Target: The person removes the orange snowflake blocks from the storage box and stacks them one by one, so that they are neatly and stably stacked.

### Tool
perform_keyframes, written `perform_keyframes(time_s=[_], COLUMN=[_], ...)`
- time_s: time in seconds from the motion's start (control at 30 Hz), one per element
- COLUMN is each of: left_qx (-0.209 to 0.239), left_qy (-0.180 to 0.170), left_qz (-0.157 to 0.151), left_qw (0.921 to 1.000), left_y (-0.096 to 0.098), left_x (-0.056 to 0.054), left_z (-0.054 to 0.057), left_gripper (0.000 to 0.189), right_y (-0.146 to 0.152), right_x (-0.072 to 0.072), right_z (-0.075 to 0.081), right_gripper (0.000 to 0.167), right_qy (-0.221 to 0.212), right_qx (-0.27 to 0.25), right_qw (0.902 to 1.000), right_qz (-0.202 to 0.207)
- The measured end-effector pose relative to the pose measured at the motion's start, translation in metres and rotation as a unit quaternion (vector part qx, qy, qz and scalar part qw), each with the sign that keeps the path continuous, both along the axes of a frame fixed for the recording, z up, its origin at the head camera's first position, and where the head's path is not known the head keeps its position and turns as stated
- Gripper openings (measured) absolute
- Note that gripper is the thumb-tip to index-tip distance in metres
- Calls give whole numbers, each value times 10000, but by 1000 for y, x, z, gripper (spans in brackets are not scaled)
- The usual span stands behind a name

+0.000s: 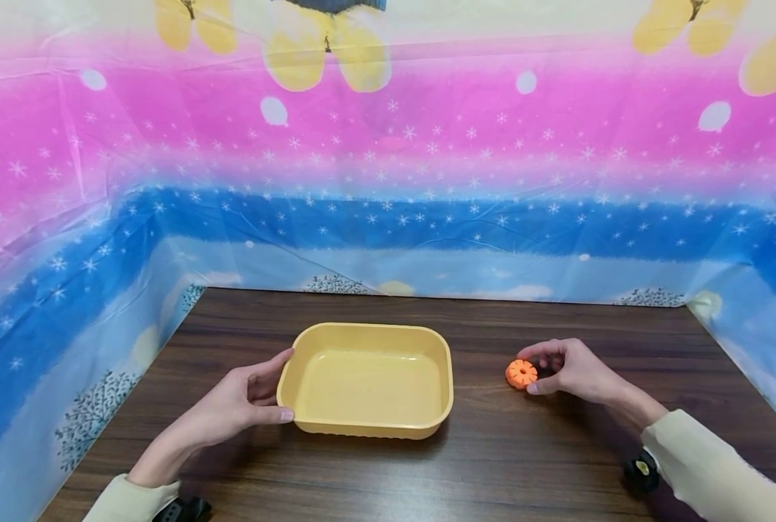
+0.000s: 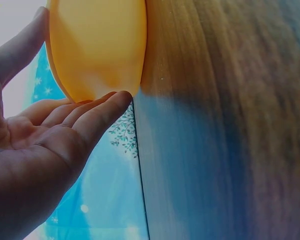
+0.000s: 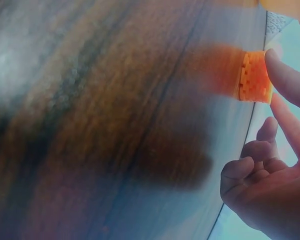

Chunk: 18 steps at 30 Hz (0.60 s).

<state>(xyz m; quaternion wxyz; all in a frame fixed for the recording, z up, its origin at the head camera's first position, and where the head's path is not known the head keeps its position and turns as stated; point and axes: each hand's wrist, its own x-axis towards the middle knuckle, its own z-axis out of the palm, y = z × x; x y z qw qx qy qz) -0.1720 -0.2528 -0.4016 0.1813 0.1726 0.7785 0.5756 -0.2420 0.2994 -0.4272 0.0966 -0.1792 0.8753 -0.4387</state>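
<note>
A yellow plastic basin, rectangular with rounded corners, stands on the dark wood table left of the middle. My left hand holds its left end, thumb at the near corner and fingers along the far part of that end. The left wrist view shows the fingers lying against the basin's wall. To the right of the basin, my right hand pinches a thick round orange notched piece between thumb and index finger. It has a centre hole and radial slots; its side looks layered, close over the tabletop.
The brown wood-grain table reaches back to a printed cloth in pink and blue, which hangs behind it and along both sides. Dark straps sit at both wrists, under pale sleeves.
</note>
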Motion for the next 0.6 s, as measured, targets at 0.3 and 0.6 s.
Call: perform_keyframes(time_s=[0.3,0.6], left_qx=[-45,-240], left_qy=[29,306], left_qz=[-6,-148], left_qw=[10000,9991], left_y=[2,-1], left_x=[-1,-4], left_z=[-1,-4], left_gripper=[99,97], right_y=[4,4], right_x=[5,26], right_z=[0,14], right_gripper=[53,46], right_qy=[318,1091], right_qx=[247,1050], right_qw=[9992,9866], right_qz=[-78,-608])
